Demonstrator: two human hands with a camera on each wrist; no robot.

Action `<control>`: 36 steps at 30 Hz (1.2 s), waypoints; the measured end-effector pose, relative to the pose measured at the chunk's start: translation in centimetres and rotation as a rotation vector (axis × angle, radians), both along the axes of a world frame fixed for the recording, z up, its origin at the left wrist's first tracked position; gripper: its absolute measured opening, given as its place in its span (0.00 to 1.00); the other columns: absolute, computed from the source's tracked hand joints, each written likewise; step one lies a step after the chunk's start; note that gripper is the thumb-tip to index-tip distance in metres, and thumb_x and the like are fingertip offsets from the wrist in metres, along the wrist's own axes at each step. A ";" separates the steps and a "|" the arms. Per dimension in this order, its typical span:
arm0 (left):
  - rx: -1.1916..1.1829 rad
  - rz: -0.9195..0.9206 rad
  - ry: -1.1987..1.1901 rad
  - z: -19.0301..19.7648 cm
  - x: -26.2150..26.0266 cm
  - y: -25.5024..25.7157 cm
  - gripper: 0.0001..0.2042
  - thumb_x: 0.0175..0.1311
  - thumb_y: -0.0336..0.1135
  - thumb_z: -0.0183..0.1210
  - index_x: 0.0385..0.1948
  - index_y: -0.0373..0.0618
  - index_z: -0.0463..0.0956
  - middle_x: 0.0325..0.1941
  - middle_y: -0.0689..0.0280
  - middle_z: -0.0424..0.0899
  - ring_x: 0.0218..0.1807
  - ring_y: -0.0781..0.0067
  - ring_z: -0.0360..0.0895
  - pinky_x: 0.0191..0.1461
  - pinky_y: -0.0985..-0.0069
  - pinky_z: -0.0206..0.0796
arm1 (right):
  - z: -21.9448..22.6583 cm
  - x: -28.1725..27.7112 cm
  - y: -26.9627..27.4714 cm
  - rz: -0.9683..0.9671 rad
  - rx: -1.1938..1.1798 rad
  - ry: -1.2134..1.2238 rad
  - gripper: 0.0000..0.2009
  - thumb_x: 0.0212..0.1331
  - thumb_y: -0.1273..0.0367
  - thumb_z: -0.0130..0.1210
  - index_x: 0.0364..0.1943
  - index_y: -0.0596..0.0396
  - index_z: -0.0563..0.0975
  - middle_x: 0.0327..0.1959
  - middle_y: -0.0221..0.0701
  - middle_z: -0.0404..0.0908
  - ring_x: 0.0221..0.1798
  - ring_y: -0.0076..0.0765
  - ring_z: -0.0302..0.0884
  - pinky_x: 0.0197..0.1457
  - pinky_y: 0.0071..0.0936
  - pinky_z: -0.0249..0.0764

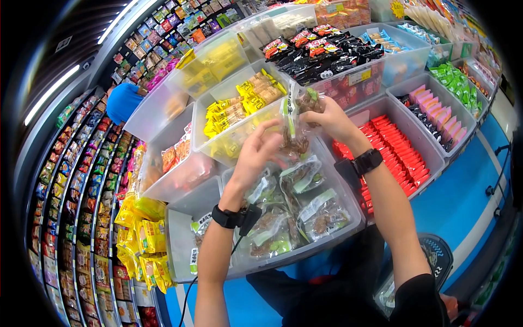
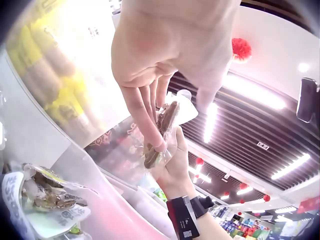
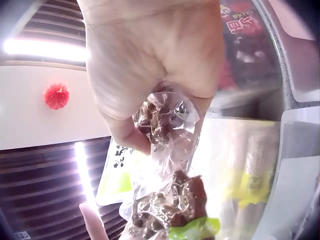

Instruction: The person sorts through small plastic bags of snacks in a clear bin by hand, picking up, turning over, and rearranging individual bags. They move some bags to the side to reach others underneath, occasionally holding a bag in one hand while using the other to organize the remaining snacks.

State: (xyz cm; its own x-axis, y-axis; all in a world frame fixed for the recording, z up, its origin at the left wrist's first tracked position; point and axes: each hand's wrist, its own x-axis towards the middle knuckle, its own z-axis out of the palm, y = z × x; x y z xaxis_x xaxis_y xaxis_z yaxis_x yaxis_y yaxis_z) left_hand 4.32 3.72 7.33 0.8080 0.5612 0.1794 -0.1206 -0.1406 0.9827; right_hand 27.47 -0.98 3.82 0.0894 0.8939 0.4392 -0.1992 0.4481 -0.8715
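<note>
Packet (image 1: 297, 122) upright, long axis vertical

**Bins and shelves around the raised packets**

The clear snack packets (image 1: 297, 122) are held above the near bin (image 1: 348, 218), which holds more such packets. Right of it lies a bin of flat bars (image 1: 400, 150). Behind stands a bin of wrapped sticks (image 1: 239, 109). Shelves (image 1: 81, 180) run along the left.

Open air above the packet-filled clear bin (image 1: 348, 218); neighbouring bin walls (image 1: 215, 150) flank it left, right and behind.
</note>
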 end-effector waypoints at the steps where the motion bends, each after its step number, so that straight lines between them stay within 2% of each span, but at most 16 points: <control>1: 0.139 0.042 0.103 0.1 0.3 -0.5 0.27 0.71 0.39 0.56 0.66 0.34 0.62 0.59 0.53 0.78 0.44 0.66 0.85 0.37 0.74 0.79 | 0.0 -0.1 0.0 0.001 -0.020 0.004 0.16 0.57 0.74 0.62 0.51 0.58 0.77 0.41 0.22 0.80 0.39 0.16 0.76 0.42 0.19 0.74; 2: 0.278 0.083 0.205 0.2 0.5 -0.8 0.26 0.70 0.34 0.58 0.66 0.34 0.62 0.59 0.54 0.78 0.43 0.68 0.85 0.36 0.76 0.79 | 0.0 -0.2 0.0 0.002 -0.039 0.007 0.16 0.57 0.74 0.62 0.51 0.58 0.77 0.42 0.23 0.81 0.39 0.17 0.77 0.43 0.20 0.74; 3: 0.217 0.098 0.191 -0.1 0.5 -0.7 0.25 0.67 0.26 0.61 0.64 0.34 0.64 0.58 0.57 0.79 0.42 0.72 0.85 0.35 0.78 0.78 | -0.1 -0.3 0.2 0.001 -0.039 0.007 0.16 0.57 0.74 0.62 0.51 0.58 0.77 0.42 0.23 0.81 0.39 0.17 0.77 0.43 0.20 0.74; 8: 0.141 0.159 0.156 -1.2 0.2 1.0 0.22 0.67 0.26 0.60 0.62 0.36 0.66 0.56 0.59 0.79 0.46 0.72 0.84 0.36 0.77 0.79 | -0.4 0.8 1.2 -0.186 0.065 0.151 0.17 0.58 0.74 0.62 0.51 0.61 0.76 0.41 0.30 0.84 0.42 0.23 0.81 0.46 0.23 0.77; 13: 0.153 0.293 0.172 -2.3 0.1 1.8 0.22 0.67 0.25 0.60 0.62 0.40 0.67 0.55 0.61 0.79 0.49 0.73 0.81 0.38 0.77 0.80 | -0.8 1.6 1.6 -0.237 0.042 0.191 0.06 0.62 0.69 0.58 0.38 0.56 0.75 0.31 0.33 0.85 0.23 0.24 0.80 0.24 0.22 0.74; 16: 0.124 0.350 0.153 -3.4 0.2 2.1 0.19 0.64 0.26 0.61 0.57 0.40 0.70 0.52 0.63 0.80 0.46 0.72 0.82 0.42 0.75 0.79 | -1.2 1.8 1.7 -0.203 0.040 0.142 0.06 0.64 0.67 0.57 0.36 0.56 0.75 0.28 0.32 0.84 0.21 0.23 0.79 0.22 0.21 0.71; 19: 0.355 0.322 0.174 -4.3 0.2 2.7 0.17 0.62 0.25 0.62 0.52 0.39 0.72 0.46 0.61 0.83 0.45 0.71 0.82 0.46 0.73 0.76 | -1.2 1.6 1.8 -0.214 0.050 0.120 0.07 0.64 0.66 0.55 0.34 0.55 0.75 0.26 0.31 0.84 0.19 0.23 0.78 0.20 0.20 0.69; 22: 0.546 0.458 0.384 -4.6 0.7 1.7 0.15 0.58 0.23 0.64 0.46 0.37 0.72 0.40 0.57 0.84 0.42 0.66 0.84 0.48 0.69 0.74 | -1.3 1.7 1.7 -0.204 0.055 0.115 0.07 0.64 0.67 0.55 0.34 0.55 0.76 0.26 0.31 0.84 0.19 0.23 0.78 0.21 0.20 0.69; 24: 0.732 0.379 0.321 -5.4 0.9 1.7 0.12 0.58 0.24 0.66 0.39 0.38 0.72 0.36 0.60 0.85 0.39 0.72 0.82 0.47 0.74 0.71 | -1.3 1.6 1.7 -0.203 0.053 0.119 0.07 0.64 0.67 0.55 0.33 0.55 0.76 0.26 0.31 0.84 0.19 0.23 0.78 0.21 0.20 0.69; 26: 0.740 0.342 0.300 -6.1 1.1 1.7 0.12 0.57 0.26 0.66 0.40 0.37 0.73 0.34 0.58 0.84 0.40 0.70 0.83 0.46 0.73 0.72 | -1.2 1.6 1.7 -0.202 0.050 0.122 0.07 0.64 0.67 0.55 0.33 0.55 0.76 0.26 0.31 0.84 0.19 0.23 0.78 0.21 0.20 0.69; 28: 0.814 0.444 0.503 -5.1 1.3 0.5 0.12 0.56 0.25 0.67 0.39 0.36 0.74 0.36 0.58 0.85 0.41 0.68 0.85 0.45 0.70 0.74 | -1.1 1.6 1.6 -0.207 0.040 0.122 0.07 0.64 0.67 0.55 0.33 0.55 0.76 0.27 0.31 0.84 0.19 0.23 0.78 0.21 0.20 0.69; 29: 0.671 0.364 0.398 -5.5 1.3 0.8 0.20 0.58 0.25 0.66 0.50 0.36 0.69 0.40 0.50 0.85 0.42 0.56 0.86 0.45 0.67 0.76 | -1.0 1.6 1.6 -0.205 0.039 0.121 0.07 0.64 0.67 0.55 0.33 0.55 0.76 0.27 0.31 0.84 0.19 0.23 0.78 0.21 0.20 0.69; 30: 0.669 0.365 0.400 -5.4 1.3 0.8 0.20 0.58 0.25 0.66 0.50 0.36 0.69 0.40 0.50 0.85 0.42 0.56 0.86 0.45 0.67 0.76 | -1.0 1.5 1.5 -0.206 0.033 0.121 0.07 0.63 0.66 0.55 0.33 0.55 0.76 0.27 0.31 0.84 0.19 0.23 0.78 0.21 0.20 0.69; 33: 0.566 0.438 0.254 -5.1 1.6 1.2 0.33 0.61 0.27 0.66 0.64 0.38 0.54 0.42 0.51 0.86 0.42 0.60 0.87 0.42 0.72 0.78 | -1.0 1.6 1.4 -0.194 0.020 0.119 0.07 0.63 0.66 0.55 0.33 0.55 0.76 0.27 0.32 0.84 0.18 0.24 0.77 0.20 0.20 0.69; 34: 0.567 0.437 0.254 -5.4 1.6 1.0 0.33 0.61 0.27 0.66 0.64 0.38 0.54 0.42 0.51 0.86 0.42 0.60 0.87 0.42 0.72 0.78 | -1.0 1.7 1.4 -0.180 0.014 0.116 0.08 0.63 0.66 0.55 0.33 0.56 0.76 0.27 0.32 0.84 0.18 0.25 0.77 0.20 0.20 0.69; 36: 0.271 0.462 0.208 -5.7 1.8 0.2 0.33 0.62 0.24 0.65 0.65 0.41 0.54 0.42 0.53 0.85 0.44 0.69 0.86 0.44 0.73 0.78 | -0.8 1.6 1.1 -0.168 0.005 0.118 0.08 0.63 0.65 0.55 0.34 0.56 0.76 0.27 0.32 0.84 0.17 0.25 0.77 0.20 0.21 0.69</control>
